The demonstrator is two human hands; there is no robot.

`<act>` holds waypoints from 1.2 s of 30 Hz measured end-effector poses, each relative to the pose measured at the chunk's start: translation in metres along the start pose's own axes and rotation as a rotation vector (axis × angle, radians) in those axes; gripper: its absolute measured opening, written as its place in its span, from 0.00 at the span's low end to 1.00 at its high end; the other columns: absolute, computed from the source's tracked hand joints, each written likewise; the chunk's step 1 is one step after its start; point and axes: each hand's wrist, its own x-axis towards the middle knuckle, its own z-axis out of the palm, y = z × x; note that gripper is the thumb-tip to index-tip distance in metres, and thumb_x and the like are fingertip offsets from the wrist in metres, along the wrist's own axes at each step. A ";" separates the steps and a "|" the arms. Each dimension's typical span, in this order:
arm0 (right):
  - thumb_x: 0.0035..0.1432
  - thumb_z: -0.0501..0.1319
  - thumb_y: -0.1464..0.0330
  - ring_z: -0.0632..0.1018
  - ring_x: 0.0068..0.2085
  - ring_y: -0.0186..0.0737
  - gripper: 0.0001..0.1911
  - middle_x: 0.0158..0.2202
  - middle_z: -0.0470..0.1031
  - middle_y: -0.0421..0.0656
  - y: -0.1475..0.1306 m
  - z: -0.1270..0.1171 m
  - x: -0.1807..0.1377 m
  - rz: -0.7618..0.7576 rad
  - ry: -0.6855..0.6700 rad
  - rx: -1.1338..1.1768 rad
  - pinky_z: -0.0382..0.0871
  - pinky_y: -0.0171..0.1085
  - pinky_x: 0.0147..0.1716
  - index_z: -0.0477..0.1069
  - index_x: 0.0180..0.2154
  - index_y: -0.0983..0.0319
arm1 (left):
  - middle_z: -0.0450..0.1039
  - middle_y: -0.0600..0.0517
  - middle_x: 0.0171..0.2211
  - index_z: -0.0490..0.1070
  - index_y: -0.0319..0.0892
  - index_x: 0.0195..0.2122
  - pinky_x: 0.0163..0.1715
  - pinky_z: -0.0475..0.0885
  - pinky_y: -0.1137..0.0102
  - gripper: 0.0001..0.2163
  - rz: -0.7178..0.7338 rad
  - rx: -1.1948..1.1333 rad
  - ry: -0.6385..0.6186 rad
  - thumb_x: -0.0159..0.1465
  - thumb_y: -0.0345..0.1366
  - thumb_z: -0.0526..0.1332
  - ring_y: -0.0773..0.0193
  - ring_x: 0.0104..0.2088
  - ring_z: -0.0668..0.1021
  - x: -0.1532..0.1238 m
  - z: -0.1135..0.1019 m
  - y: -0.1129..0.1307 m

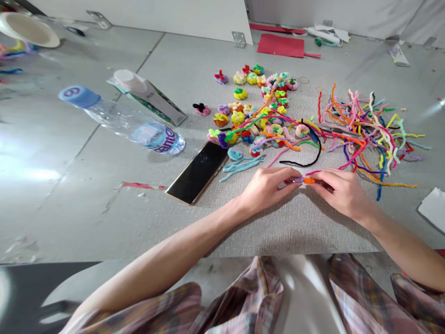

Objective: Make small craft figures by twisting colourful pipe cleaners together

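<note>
Between my hands is a small piece of coiled pipe cleaner (pixel 308 181), orange on the right and purple on the left. My left hand (pixel 271 186) pinches its purple end between thumb and fingers. Its orange end is pinched by my right hand (pixel 342 191); the fingertips hide part of it. Just beyond lie a curved black pipe cleaner (pixel 319 153) and a few light blue pipe cleaners (pixel 243 166). A cluster of small finished pipe-cleaner shapes (pixel 238 118) in many colours sits ahead, and a heap of loose pipe cleaners (pixel 368 134) is at the right.
A utility knife (pixel 342 133) rests on the loose heap. Left of my hands lie a phone (pixel 200 172), a clear plastic bottle (pixel 132 123) and a carton (pixel 149 97). Red paper (pixel 281 45) is at the back, a white scrap (pixel 433 209) at the right edge.
</note>
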 end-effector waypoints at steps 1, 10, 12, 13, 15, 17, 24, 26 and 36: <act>0.76 0.64 0.68 0.87 0.42 0.44 0.05 0.43 0.87 0.46 0.000 0.000 0.000 0.004 0.002 0.002 0.80 0.41 0.44 0.79 0.46 0.61 | 0.86 0.52 0.38 0.79 0.40 0.48 0.31 0.76 0.77 0.06 -0.004 -0.001 0.011 0.76 0.35 0.63 0.69 0.32 0.84 0.000 0.000 0.000; 0.76 0.63 0.68 0.86 0.39 0.42 0.05 0.41 0.87 0.44 -0.002 0.001 0.000 0.018 0.019 -0.039 0.78 0.40 0.41 0.78 0.45 0.60 | 0.86 0.51 0.35 0.80 0.41 0.46 0.34 0.78 0.75 0.07 0.058 -0.025 0.010 0.78 0.37 0.64 0.67 0.32 0.85 -0.002 0.001 -0.006; 0.76 0.63 0.69 0.86 0.40 0.43 0.05 0.41 0.87 0.45 -0.003 0.002 -0.001 0.006 0.013 -0.051 0.78 0.41 0.42 0.77 0.45 0.60 | 0.87 0.50 0.36 0.81 0.41 0.46 0.35 0.79 0.74 0.07 0.056 -0.043 0.002 0.78 0.37 0.64 0.66 0.33 0.86 -0.002 0.002 -0.006; 0.76 0.62 0.69 0.86 0.41 0.44 0.05 0.41 0.87 0.45 -0.003 0.003 -0.001 -0.004 0.011 -0.062 0.79 0.41 0.42 0.77 0.44 0.60 | 0.87 0.50 0.36 0.81 0.41 0.46 0.35 0.79 0.74 0.08 0.053 -0.048 -0.005 0.78 0.37 0.64 0.66 0.33 0.86 -0.003 0.002 -0.006; 0.77 0.61 0.69 0.86 0.41 0.45 0.06 0.40 0.86 0.46 -0.004 0.005 -0.002 -0.028 0.009 -0.086 0.79 0.42 0.43 0.77 0.44 0.60 | 0.87 0.50 0.36 0.81 0.41 0.45 0.36 0.79 0.73 0.08 0.044 -0.052 -0.020 0.78 0.38 0.63 0.65 0.33 0.87 -0.003 0.003 -0.005; 0.77 0.61 0.68 0.86 0.41 0.45 0.07 0.40 0.86 0.47 -0.004 0.006 -0.003 -0.046 0.008 -0.100 0.79 0.43 0.42 0.76 0.44 0.61 | 0.87 0.50 0.36 0.81 0.41 0.45 0.36 0.79 0.73 0.09 0.032 -0.052 -0.030 0.78 0.38 0.63 0.65 0.33 0.87 -0.003 0.004 -0.005; 0.78 0.59 0.69 0.84 0.41 0.45 0.08 0.40 0.85 0.47 -0.004 0.006 -0.005 -0.050 -0.037 -0.142 0.78 0.44 0.43 0.76 0.44 0.60 | 0.87 0.50 0.35 0.82 0.41 0.43 0.36 0.79 0.72 0.10 -0.009 -0.080 -0.062 0.78 0.39 0.63 0.64 0.33 0.87 -0.003 0.004 -0.003; 0.78 0.58 0.70 0.84 0.41 0.45 0.08 0.40 0.85 0.47 -0.005 0.006 -0.005 -0.060 -0.047 -0.168 0.77 0.44 0.42 0.75 0.44 0.60 | 0.87 0.50 0.35 0.82 0.41 0.44 0.36 0.79 0.72 0.10 -0.032 -0.090 -0.076 0.78 0.39 0.63 0.64 0.33 0.87 -0.004 0.005 -0.003; 0.77 0.58 0.73 0.82 0.37 0.43 0.09 0.36 0.83 0.45 -0.005 0.007 0.000 -0.086 -0.054 -0.174 0.75 0.41 0.38 0.75 0.41 0.60 | 0.83 0.52 0.29 0.81 0.40 0.43 0.31 0.74 0.74 0.10 -0.131 -0.137 -0.113 0.78 0.39 0.62 0.67 0.28 0.84 -0.004 0.009 0.000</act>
